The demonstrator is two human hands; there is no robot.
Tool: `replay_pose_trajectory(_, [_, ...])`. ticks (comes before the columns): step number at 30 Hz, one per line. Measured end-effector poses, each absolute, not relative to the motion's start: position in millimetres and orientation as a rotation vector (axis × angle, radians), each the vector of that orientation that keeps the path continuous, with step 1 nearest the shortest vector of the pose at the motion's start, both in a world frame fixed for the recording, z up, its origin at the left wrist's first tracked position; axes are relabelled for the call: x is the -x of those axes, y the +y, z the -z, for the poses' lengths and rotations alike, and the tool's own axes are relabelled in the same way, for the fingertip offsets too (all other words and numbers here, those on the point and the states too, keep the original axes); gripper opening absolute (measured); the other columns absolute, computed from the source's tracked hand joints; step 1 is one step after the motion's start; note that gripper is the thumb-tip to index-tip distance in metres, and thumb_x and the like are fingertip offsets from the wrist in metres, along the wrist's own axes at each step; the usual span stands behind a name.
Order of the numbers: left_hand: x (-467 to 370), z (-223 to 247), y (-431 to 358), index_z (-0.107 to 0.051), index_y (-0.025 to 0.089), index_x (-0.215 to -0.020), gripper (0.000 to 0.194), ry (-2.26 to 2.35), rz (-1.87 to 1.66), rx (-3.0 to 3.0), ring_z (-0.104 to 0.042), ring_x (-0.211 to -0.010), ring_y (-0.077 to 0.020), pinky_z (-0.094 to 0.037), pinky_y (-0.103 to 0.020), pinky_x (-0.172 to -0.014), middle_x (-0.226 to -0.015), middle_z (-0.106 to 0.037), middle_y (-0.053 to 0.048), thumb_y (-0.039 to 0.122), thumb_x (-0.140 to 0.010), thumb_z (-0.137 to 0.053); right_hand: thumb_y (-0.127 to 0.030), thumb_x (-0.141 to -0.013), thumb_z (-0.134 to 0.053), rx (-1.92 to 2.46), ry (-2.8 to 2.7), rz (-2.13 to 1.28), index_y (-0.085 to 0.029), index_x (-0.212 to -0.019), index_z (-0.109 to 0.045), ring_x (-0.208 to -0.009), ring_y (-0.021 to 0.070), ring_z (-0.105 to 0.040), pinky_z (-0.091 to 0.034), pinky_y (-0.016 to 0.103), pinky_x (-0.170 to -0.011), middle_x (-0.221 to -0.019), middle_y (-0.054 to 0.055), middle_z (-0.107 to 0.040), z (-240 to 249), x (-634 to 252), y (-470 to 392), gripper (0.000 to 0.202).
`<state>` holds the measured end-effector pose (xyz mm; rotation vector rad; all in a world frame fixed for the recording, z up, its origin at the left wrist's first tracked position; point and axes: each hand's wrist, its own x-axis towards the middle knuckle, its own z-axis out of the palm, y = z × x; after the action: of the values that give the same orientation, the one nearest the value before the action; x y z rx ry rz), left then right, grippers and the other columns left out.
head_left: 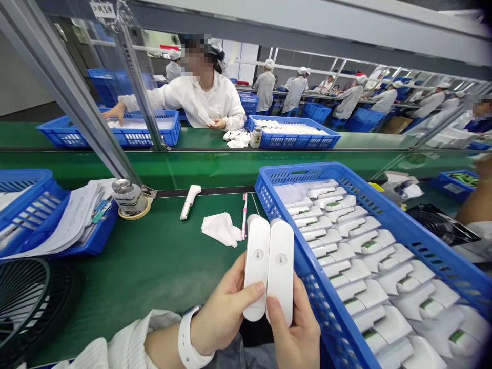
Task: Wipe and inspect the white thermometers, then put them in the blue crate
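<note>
Two white infrared thermometers are held upright side by side over the bench, their long edges touching. My left hand [226, 294] is closed round the left thermometer [257, 266], thumb across its lower front. The right thermometer [280, 261] is gripped in my right hand [294, 323], its thumb on the lower end. Each faces me with a round button bearing a small thermometer mark. Beyond them on the green bench lie a crumpled white cloth [221, 229], a pink toothbrush [244, 215] and another white thermometer [190, 201].
Close on the right stands a blue crate [326, 287] with rows of white thermometers. At left are a glass jar [128, 197], a blue tray with papers [73, 220] and a fan [23, 302]. Across a metal frame [73, 87], a co-worker [207, 97] reaches into another crate [165, 134].
</note>
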<state>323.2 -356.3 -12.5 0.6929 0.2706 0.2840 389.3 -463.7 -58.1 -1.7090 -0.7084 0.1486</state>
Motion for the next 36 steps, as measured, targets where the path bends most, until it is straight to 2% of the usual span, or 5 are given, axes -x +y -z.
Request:
replay_pose_trajectory(9, [-318.3,24.7,-342.3,-0.049,0.021,-0.120,0.062,0.403,-0.402,-0.766,-0.061,-0.096,-0.0191,-0.048,-0.029,-0.082,-0.111,-0.064,-0.007,0.018,-0.065,-0.077,-0.036,-0.098,-0.021,1.768,-0.971,-0.119,-0.025,-0.137,-0.039,-0.113,0.0190,-0.048,-0.046,0.033,-0.090,-0.125,0.009,-0.042,53.0,-408.1,-459.7,0.044])
replay_pose_trajectory(19, [-273.5,72.6,-219.0,-0.046,0.021,-0.122,0.062,0.685,-0.890,-1.008,-0.052,-0.115,-0.0227,-0.041,-0.032,-0.098,-0.125,-0.057,-0.006,0.022,-0.067,-0.075,-0.026,-0.085,-0.046,2.067,-1.457,-0.101,-0.016,-0.114,-0.059,-0.101,0.0283,-0.055,-0.047,0.041,-0.081,-0.113,0.015,-0.057,96.4,-445.9,-311.7,0.033])
replay_pose_trajectory(23, [-265.8,89.4,-200.2,-0.040,0.017,-0.126,0.067,0.695,-0.944,-0.962,-0.052,-0.115,-0.0239,-0.039,-0.036,-0.100,-0.130,-0.053,-0.011,0.022,-0.067,-0.072,-0.027,-0.079,-0.048,2.094,-1.512,-0.074,-0.016,-0.079,-0.064,-0.078,0.0270,-0.059,-0.047,0.038,-0.068,-0.081,0.012,-0.061,103.1,-450.8,-271.2,0.020])
replay_pose_trajectory(29, [-269.2,98.0,-206.4,-0.043,0.013,-0.125,0.067,0.588,-0.853,-0.901,-0.055,-0.113,-0.0260,-0.040,-0.039,-0.100,-0.125,-0.058,-0.014,0.012,-0.063,-0.070,-0.036,-0.095,-0.023,1.946,-1.631,0.016,-0.016,-0.095,-0.055,-0.066,0.0172,-0.058,-0.044,0.026,-0.060,-0.074,0.005,-0.060,35.8,-415.5,-184.2,0.037])
replay_pose_trajectory(36, [-267.6,97.1,-204.1,-0.033,0.012,-0.130,0.079,0.526,-0.791,-0.717,-0.050,-0.121,-0.0275,-0.037,-0.038,-0.104,-0.135,-0.050,-0.017,0.014,-0.061,-0.071,-0.020,-0.089,-0.043,1.763,-2.168,0.101,-0.018,-0.092,-0.063,-0.074,0.0152,-0.056,-0.041,0.027,-0.063,-0.102,0.007,-0.058,-18.2,-334.2,-76.4,0.021])
